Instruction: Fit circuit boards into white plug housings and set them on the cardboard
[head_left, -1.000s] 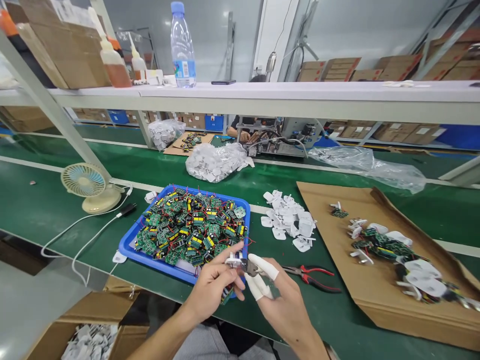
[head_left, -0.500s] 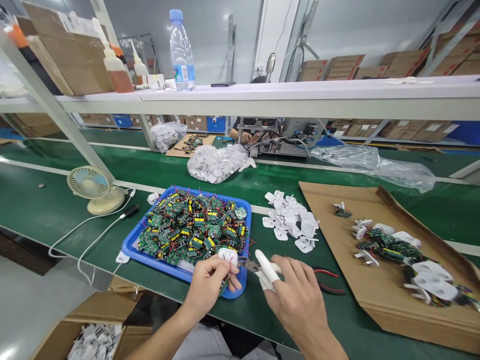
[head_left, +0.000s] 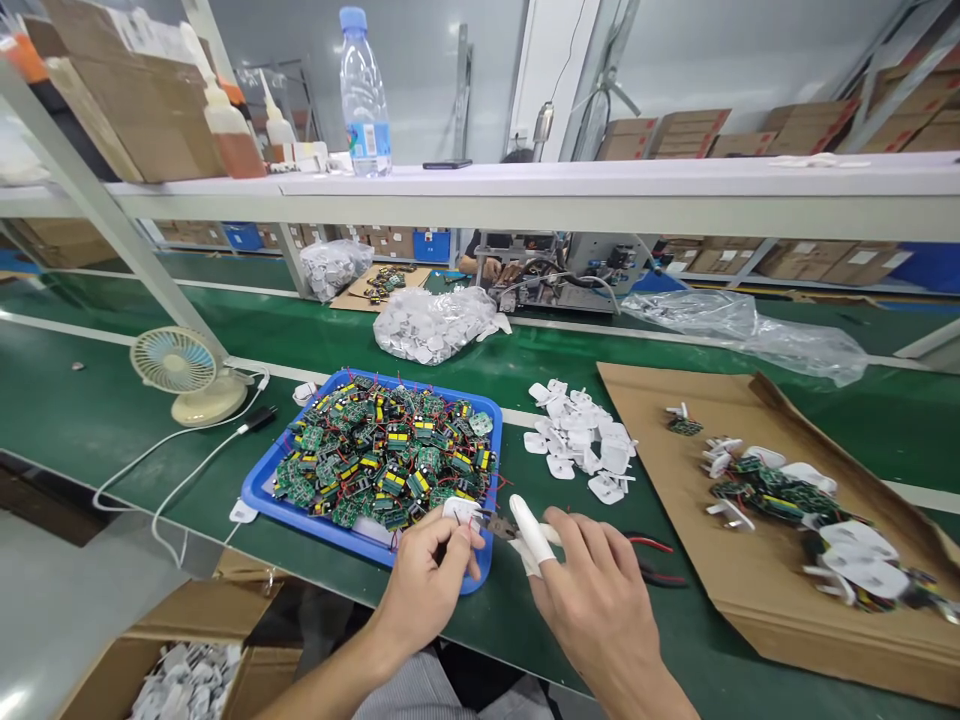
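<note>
My left hand (head_left: 431, 572) pinches a small white plastic plug cover (head_left: 460, 508) over the front right corner of the blue tray (head_left: 491, 560). My fingers partly hide the cover. Closed around a pair of pliers (head_left: 499, 526), my right hand (head_left: 600, 590) has white finger covers on at least one finger. The pliers' metal jaws are at the cover's right edge; whether they grip a wire is too small to tell. Red-and-black handles show beyond the right hand. Green circuit boards (head_left: 390, 450) with yellow parts and red wires fill the tray.
Loose white covers (head_left: 577, 430) lie behind my right hand. A cardboard sheet (head_left: 675, 480) at right bears boards with covers. A fan (head_left: 176, 362) and cables stand left. A shelf (head_left: 525, 180) crosses above; a co-worker's hands (head_left: 495, 270) are beyond. An open carton (head_left: 187, 620) sits below left.
My left hand has turned slightly, tilting the white cover a little to the right. The pliers stay at its edge, and my right hand has barely moved.
</note>
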